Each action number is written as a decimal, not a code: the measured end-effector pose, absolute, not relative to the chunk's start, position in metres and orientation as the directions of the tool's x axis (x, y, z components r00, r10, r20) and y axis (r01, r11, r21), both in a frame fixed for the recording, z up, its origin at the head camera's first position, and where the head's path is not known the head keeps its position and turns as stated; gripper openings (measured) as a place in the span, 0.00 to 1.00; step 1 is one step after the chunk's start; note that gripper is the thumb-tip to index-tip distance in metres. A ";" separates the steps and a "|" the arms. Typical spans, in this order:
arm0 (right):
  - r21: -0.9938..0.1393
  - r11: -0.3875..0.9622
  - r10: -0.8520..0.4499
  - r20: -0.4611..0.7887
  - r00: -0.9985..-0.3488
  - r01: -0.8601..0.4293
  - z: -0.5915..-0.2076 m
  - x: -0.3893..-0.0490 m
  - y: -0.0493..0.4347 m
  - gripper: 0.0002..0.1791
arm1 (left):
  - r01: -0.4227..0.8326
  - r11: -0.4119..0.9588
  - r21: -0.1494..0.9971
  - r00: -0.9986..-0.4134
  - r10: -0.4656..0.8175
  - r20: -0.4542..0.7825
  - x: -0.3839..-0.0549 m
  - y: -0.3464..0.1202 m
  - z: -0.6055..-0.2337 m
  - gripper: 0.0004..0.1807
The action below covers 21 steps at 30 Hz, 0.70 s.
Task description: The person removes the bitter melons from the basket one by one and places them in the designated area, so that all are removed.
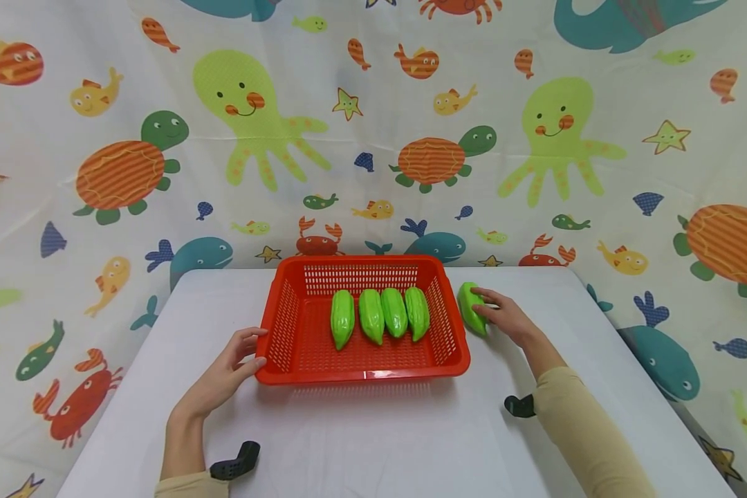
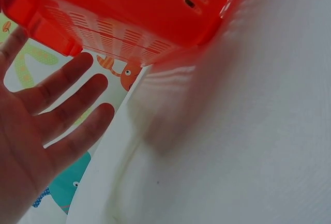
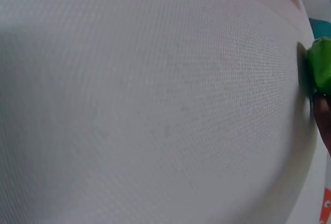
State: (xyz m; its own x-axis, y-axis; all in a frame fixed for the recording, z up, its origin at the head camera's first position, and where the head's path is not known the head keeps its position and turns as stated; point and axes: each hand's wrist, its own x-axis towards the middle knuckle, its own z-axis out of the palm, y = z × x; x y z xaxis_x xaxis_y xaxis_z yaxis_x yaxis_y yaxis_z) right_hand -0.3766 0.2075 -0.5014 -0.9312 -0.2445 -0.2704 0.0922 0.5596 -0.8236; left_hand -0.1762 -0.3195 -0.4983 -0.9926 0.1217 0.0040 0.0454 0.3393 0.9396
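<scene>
A red plastic basket (image 1: 364, 375) with slotted walls stands on the table. Inside it, several glossy green ridged gourds (image 1: 371, 316) lie side by side toward the right, their tips pointing to the front. My left hand (image 1: 224, 373) touches the basket's left rim with thumb and fingertips. In the left wrist view, the fingers (image 2: 67, 84) of that hand look spread and nearly straight. Just right of the basket, my right hand (image 1: 504, 317) holds another green ridged gourd (image 1: 469, 309), fingers over its side. Only part of this gourd (image 3: 321, 66) and one digit show in the right wrist view.
The table (image 1: 361, 443) has a white cover. Behind and beside it hangs a white cloth (image 1: 361, 145) printed with sea animals. A black wrist device (image 1: 236, 462) sits at the left wrist, and another black device (image 1: 520, 406) at the right.
</scene>
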 end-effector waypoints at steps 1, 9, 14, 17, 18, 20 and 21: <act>-0.826 0.556 -0.245 -0.267 -0.932 0.091 -0.501 -0.377 0.207 0.34 | 0.048 0.339 0.940 -0.992 0.124 0.006 -0.176 -0.320 -0.498 0.32; -0.839 0.536 -0.243 -0.254 -0.936 0.088 -0.502 -0.378 0.209 0.35 | 0.049 0.336 0.941 -0.992 0.126 0.007 -0.176 -0.319 -0.496 0.32; -0.834 0.545 -0.236 -0.246 -0.940 0.081 -0.501 -0.378 0.212 0.35 | 0.045 0.334 0.942 -0.993 0.120 0.004 -0.176 -0.319 -0.496 0.33; -0.821 0.566 -0.224 -0.242 -0.944 0.076 -0.500 -0.378 0.214 0.34 | 0.042 0.335 0.941 -0.993 0.122 0.001 -0.175 -0.319 -0.496 0.33; -0.817 0.572 -0.218 -0.243 -0.945 0.079 -0.499 -0.378 0.215 0.34 | 0.041 0.335 0.941 -0.993 0.122 0.000 -0.175 -0.319 -0.496 0.33; -0.809 0.582 -0.207 -0.245 -0.947 0.082 -0.498 -0.377 0.216 0.34 | 0.040 0.338 0.940 -0.992 0.123 -0.002 -0.175 -0.319 -0.497 0.33; -0.805 0.588 -0.208 -0.242 -0.948 0.076 -0.497 -0.377 0.217 0.34 | 0.040 0.340 0.940 -0.992 0.123 -0.002 -0.175 -0.319 -0.496 0.33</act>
State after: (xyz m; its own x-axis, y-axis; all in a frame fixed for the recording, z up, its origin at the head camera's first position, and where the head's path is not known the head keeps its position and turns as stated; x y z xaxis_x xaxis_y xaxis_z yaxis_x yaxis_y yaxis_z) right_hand -0.3766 0.2175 -0.4973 -0.9477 -0.2082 -0.2418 0.0762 0.5883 -0.8051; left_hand -0.1749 -0.3189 -0.4963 -0.9924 0.1228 -0.0024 0.0397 0.3395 0.9397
